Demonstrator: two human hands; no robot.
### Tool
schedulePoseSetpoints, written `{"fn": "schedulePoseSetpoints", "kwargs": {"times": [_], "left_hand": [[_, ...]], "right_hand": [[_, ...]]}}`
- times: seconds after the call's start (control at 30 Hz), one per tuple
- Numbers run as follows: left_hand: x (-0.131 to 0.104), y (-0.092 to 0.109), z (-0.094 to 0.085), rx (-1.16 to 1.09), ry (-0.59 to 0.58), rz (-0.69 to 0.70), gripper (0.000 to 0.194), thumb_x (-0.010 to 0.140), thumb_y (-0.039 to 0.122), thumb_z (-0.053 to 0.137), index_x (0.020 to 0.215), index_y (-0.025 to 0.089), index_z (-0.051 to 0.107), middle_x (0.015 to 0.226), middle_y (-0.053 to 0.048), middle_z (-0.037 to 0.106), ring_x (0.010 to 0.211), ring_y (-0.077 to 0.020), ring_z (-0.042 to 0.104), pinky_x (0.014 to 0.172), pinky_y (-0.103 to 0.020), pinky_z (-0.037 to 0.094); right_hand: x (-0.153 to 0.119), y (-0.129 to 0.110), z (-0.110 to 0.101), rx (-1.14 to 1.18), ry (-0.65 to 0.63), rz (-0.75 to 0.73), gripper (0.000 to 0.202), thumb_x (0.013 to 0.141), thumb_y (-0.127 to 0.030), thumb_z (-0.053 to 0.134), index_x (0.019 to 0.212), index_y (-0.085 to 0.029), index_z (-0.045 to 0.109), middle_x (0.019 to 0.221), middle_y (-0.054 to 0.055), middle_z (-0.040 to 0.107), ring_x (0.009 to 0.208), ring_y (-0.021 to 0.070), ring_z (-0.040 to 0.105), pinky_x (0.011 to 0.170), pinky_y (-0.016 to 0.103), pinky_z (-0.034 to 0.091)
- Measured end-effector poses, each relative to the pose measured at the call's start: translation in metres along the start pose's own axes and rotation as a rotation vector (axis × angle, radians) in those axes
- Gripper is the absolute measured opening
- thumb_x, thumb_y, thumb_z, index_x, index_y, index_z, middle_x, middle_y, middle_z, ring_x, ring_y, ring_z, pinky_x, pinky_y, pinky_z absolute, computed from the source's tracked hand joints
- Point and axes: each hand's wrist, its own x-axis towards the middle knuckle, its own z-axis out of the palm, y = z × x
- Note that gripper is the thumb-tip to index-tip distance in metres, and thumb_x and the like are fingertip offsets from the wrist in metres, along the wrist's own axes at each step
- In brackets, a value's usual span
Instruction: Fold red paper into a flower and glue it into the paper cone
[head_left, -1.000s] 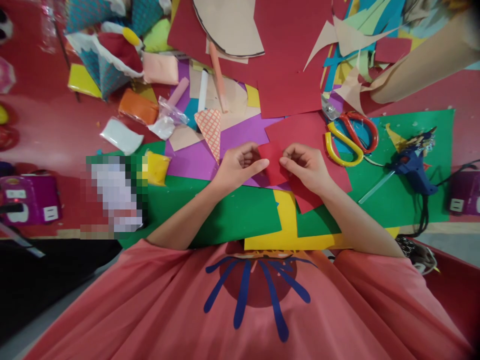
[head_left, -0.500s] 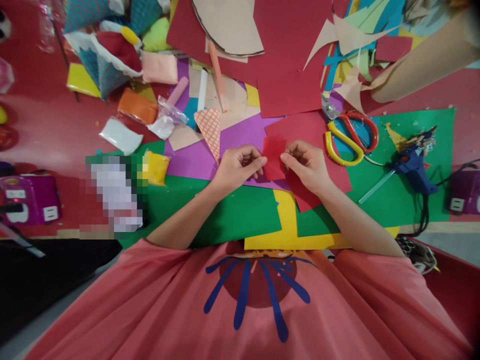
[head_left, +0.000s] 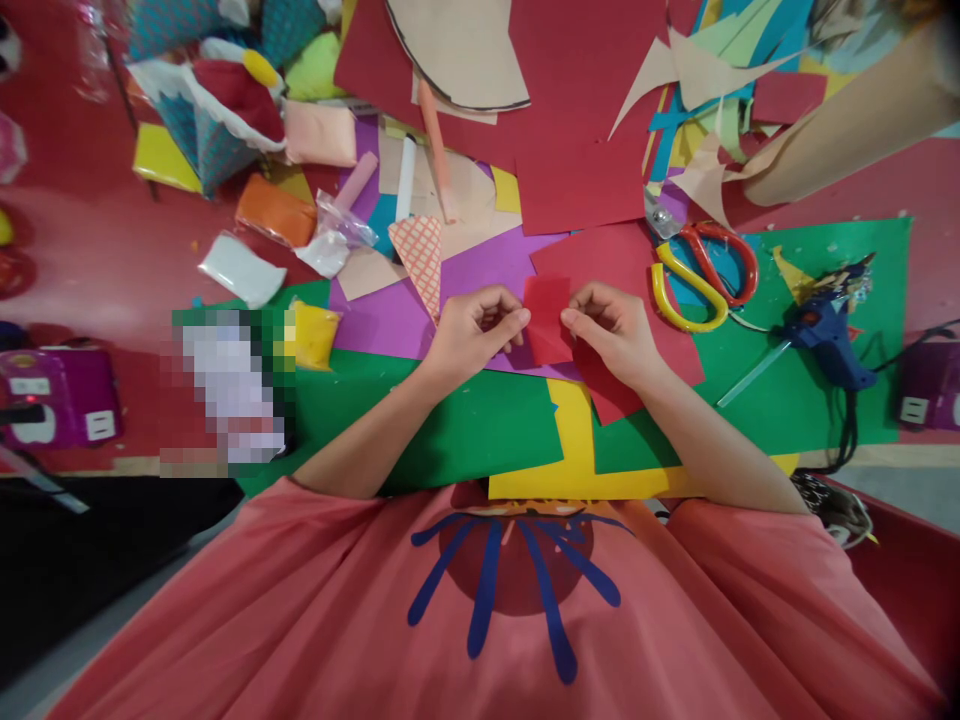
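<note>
A small red paper piece [head_left: 548, 322] is held up between my two hands. My left hand [head_left: 484, 330] pinches its left edge between thumb and fingers, and my right hand [head_left: 609, 325] pinches the right edge the same way. Beneath lie a larger red sheet [head_left: 637, 270] and a purple sheet [head_left: 480, 270]. A paper cone with a red lattice pattern [head_left: 421, 262] rests just beyond my left hand. Scissors with red and yellow handles [head_left: 694, 285] lie to the right of my right hand.
A blue glue gun [head_left: 829, 335] lies on a green sheet [head_left: 450, 420] at the right. Bags of clay, one orange [head_left: 275, 211] and one white [head_left: 242, 270], and decorated cones [head_left: 206, 125] are at the left. A beige roll [head_left: 847, 125] sits at the upper right.
The small red piece has tilted slightly between my fingers, and its lower edge sits a little lower. Both hands have hardly moved.
</note>
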Motion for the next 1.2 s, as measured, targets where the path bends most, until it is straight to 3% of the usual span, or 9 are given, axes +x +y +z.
{"fn": "schedulePoseSetpoints", "kwargs": {"times": [0.67,1.2], "left_hand": [[0.0034,-0.0050,-0.0006,-0.057,0.028,0.066,0.038,0.074,0.047,0.074,0.065,0.017,0.051,0.050,0.005,0.058,0.040,-0.0027,0.052,0.038,-0.011,0.039],[0.0048,-0.0071,-0.0021,-0.054,0.087,0.095,0.028,0.075,0.038,0.070,0.064,0.018,0.054,0.048,0.006,0.055,0.039,-0.0027,0.047,0.038,-0.012,0.038]], "right_hand": [[-0.0008,-0.0019,0.0005,-0.041,-0.069,0.021,0.024,0.082,-0.033,0.066,0.070,-0.019,0.050,0.060,-0.006,0.052,0.053,0.0057,0.048,0.052,0.020,0.038],[-0.0015,-0.0024,0.0004,-0.104,-0.084,0.032,0.027,0.082,-0.038,0.067,0.071,-0.019,0.051,0.060,-0.005,0.052,0.054,0.0062,0.046,0.051,0.022,0.033]]}}
